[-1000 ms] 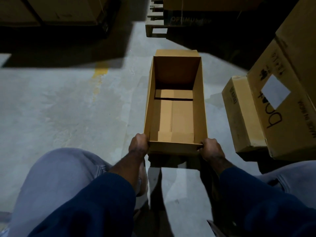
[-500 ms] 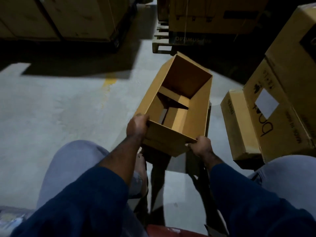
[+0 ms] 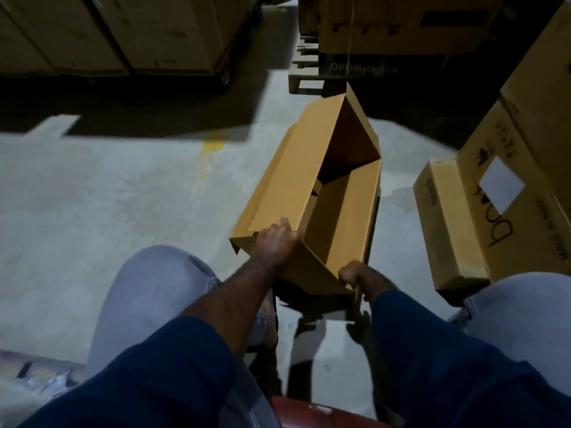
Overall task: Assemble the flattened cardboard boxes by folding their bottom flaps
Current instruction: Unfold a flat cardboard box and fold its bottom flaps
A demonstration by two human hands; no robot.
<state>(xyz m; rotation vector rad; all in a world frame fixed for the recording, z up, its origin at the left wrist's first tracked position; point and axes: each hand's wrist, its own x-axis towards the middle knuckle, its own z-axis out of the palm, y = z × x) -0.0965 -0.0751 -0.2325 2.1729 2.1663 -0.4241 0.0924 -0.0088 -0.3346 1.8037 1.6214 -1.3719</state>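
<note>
An opened brown cardboard box (image 3: 290,180) is held up in front of me, tipped over onto its right side so its left wall faces up and its open top faces right. My left hand (image 3: 276,244) grips the near upper corner, fingers over the edge. Lower down, my right hand (image 3: 355,274) grips the near bottom corner. Inside the box, only part of the folded bottom flaps shows in shadow.
Closed printed cartons (image 3: 506,193) are stacked close on the right, one lower carton (image 3: 448,227) lying beside the box. Large cartons (image 3: 123,32) on a pallet stand far left, a wooden pallet (image 3: 306,69) with boxes far ahead. Bare concrete floor (image 3: 108,196) lies to the left; my knees frame the bottom.
The box went from lying flat and upright on the floor to being lifted and rolled clockwise onto its right side. Both hands kept their grip on the near end.
</note>
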